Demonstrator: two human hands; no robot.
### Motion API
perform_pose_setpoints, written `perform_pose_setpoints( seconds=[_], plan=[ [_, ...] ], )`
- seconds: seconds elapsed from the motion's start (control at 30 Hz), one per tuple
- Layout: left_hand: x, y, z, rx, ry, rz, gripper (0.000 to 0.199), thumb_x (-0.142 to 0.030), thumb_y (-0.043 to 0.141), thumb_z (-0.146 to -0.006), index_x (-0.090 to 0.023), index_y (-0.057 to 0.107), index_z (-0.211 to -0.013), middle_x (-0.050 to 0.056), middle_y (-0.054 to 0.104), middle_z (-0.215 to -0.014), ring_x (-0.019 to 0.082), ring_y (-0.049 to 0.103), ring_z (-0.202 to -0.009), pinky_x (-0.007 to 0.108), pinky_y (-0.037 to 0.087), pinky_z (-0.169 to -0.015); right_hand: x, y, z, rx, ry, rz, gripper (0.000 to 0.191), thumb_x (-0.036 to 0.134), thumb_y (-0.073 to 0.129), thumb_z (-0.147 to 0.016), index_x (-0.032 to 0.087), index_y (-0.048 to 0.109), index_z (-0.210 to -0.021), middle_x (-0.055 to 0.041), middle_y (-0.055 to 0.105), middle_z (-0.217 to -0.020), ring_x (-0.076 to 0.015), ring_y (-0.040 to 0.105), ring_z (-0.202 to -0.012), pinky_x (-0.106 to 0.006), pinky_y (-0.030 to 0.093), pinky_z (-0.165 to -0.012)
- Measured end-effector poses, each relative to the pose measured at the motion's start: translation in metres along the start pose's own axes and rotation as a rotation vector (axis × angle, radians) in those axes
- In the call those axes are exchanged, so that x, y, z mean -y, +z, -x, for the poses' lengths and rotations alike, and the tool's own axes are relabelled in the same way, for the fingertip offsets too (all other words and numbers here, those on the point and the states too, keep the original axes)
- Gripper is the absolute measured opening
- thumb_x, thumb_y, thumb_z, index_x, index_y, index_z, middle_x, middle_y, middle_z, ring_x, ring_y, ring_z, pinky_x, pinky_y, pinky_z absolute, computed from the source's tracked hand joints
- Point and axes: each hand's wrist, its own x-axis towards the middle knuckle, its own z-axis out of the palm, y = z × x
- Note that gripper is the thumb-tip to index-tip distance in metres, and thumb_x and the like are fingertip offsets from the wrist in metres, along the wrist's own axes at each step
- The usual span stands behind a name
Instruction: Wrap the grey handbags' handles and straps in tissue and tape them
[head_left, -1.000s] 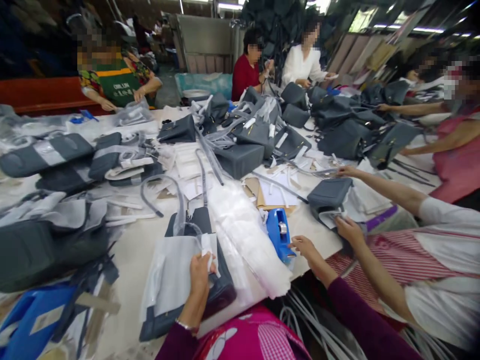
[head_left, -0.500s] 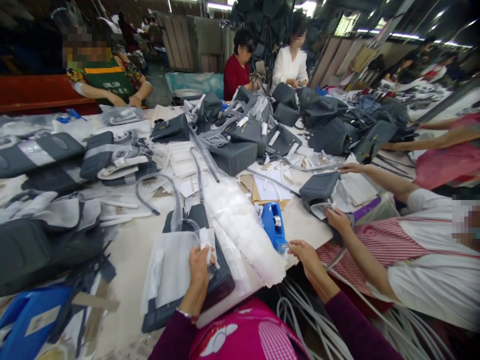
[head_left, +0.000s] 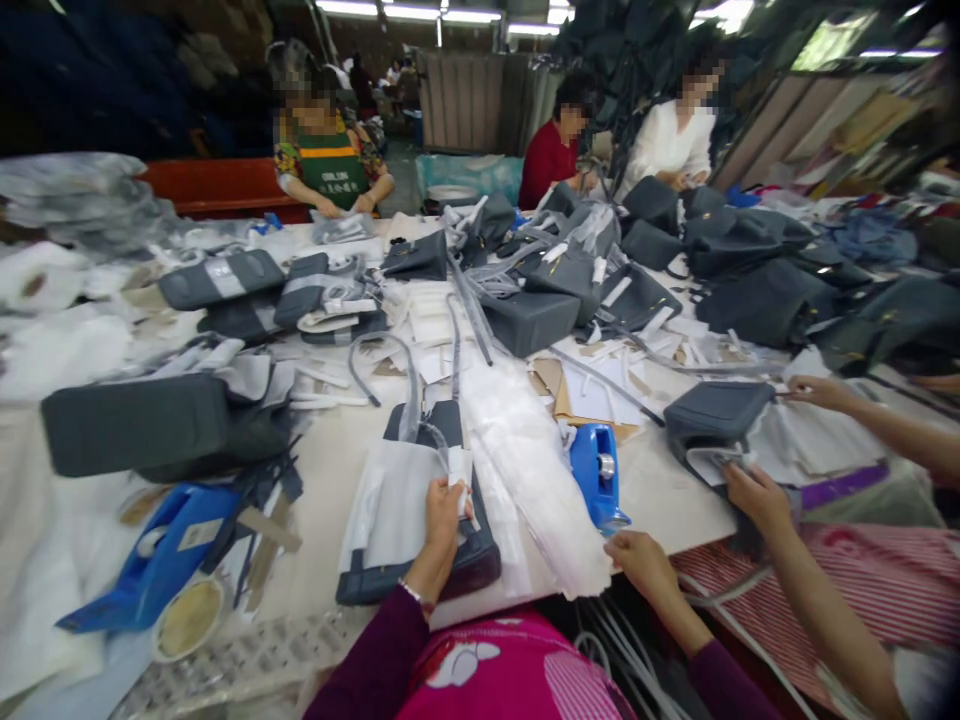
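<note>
A dark blue-grey handbag lies in front of me, partly covered by a white foam sheet. Closed around a small white foam wrap on the bag is my left hand. Plastic-wrapped straps run from the bag's far end. To the right stands a blue tape dispenser. My right hand is pinched just below its front end, at a shiny bit of clear tape; the fingertips partly hide the tape.
White foam sheets lie between bag and dispenser. A second blue dispenser and a tape roll sit at left. More dark bags cover the table. At right, a co-worker's hands hold another bag.
The view has swung left, so things appear farther right. My right hand has come slightly lower and nearer to me, away from the dispenser. My left hand still grips the foam wrap.
</note>
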Motion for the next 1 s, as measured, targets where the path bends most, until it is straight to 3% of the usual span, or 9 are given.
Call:
perform_pose_setpoints(
  seconds=[0.17, 0.23, 0.3, 0.43, 0.67, 0.87, 1.0],
  plan=[
    [0.000, 0.000, 0.003, 0.003, -0.002, 0.004, 0.034, -0.039, 0.063, -0.067, -0.019, 0.043, -0.085, -0.003, 0.061, -0.061, 0.008, 0.047, -0.033, 0.019, 0.035, -0.033, 0.133, 0.036, -0.035, 0.440, -0.465, -0.381, 0.019, 0.032, 0.054, -0.072, 0.017, 0.063, -0.066, -0.0008, 0.062, -0.059, -0.0141, 0.057, -0.059, -0.024, 0.042, -0.060],
    [-0.001, -0.001, 0.004, 0.011, -0.005, 0.002, 0.036, -0.040, 0.064, -0.066, -0.019, 0.042, -0.085, -0.005, 0.059, -0.056, 0.008, 0.047, -0.032, 0.019, 0.034, -0.033, 0.179, 0.057, -0.049, 0.565, -0.560, -0.337, 0.016, 0.029, 0.056, -0.071, 0.016, 0.063, -0.066, 0.0005, 0.060, -0.058, -0.0124, 0.055, -0.057, -0.022, 0.042, -0.059],
    [-0.001, -0.001, 0.005, 0.018, -0.005, 0.010, 0.040, -0.043, 0.066, -0.065, -0.020, 0.040, -0.085, -0.005, 0.058, -0.053, 0.009, 0.047, -0.032, 0.019, 0.034, -0.033, 0.207, 0.075, -0.061, 0.607, -0.593, -0.258, 0.012, 0.025, 0.058, -0.069, 0.015, 0.063, -0.065, 0.0015, 0.059, -0.056, -0.0112, 0.054, -0.055, -0.021, 0.041, -0.057],
    [0.002, -0.002, 0.005, 0.021, -0.005, 0.040, 0.042, -0.045, 0.066, -0.066, -0.021, 0.038, -0.086, -0.005, 0.060, -0.058, 0.008, 0.047, -0.032, 0.020, 0.034, -0.033, 0.221, 0.091, -0.075, 0.565, -0.587, -0.109, 0.011, 0.017, 0.056, -0.067, 0.015, 0.063, -0.059, 0.0023, 0.058, -0.051, -0.0104, 0.053, -0.051, -0.020, 0.037, -0.053],
    [0.002, -0.002, 0.005, 0.023, -0.020, 0.073, 0.036, -0.038, 0.065, -0.068, -0.021, 0.039, -0.085, -0.004, 0.060, -0.059, 0.008, 0.047, -0.032, 0.019, 0.032, -0.031, 0.228, 0.089, -0.079, 0.479, -0.591, 0.151, 0.012, 0.017, 0.058, -0.065, 0.017, 0.065, -0.055, 0.0021, 0.057, -0.049, -0.0108, 0.052, -0.054, -0.019, 0.033, -0.051],
    [0.004, -0.001, 0.001, -0.006, -0.011, 0.093, 0.040, -0.052, 0.060, -0.072, -0.020, 0.040, -0.086, -0.004, 0.058, -0.058, 0.009, 0.048, -0.033, 0.020, 0.034, -0.032, 0.233, 0.094, -0.077, 0.398, -0.564, 0.255, 0.014, 0.021, 0.058, -0.069, 0.017, 0.068, -0.060, -0.0027, 0.065, -0.059, -0.0137, 0.056, -0.060, -0.022, 0.032, -0.053],
    [0.007, 0.000, 0.000, -0.008, -0.006, 0.082, 0.043, -0.055, 0.060, -0.072, -0.020, 0.040, -0.087, -0.004, 0.060, -0.057, 0.008, 0.046, -0.032, 0.019, 0.032, -0.032, 0.230, 0.090, -0.081, 0.441, -0.524, 0.270, 0.018, 0.024, 0.062, -0.070, 0.017, 0.068, -0.055, -0.0034, 0.063, -0.053, -0.0153, 0.057, -0.056, -0.024, 0.034, -0.053]
  ],
)
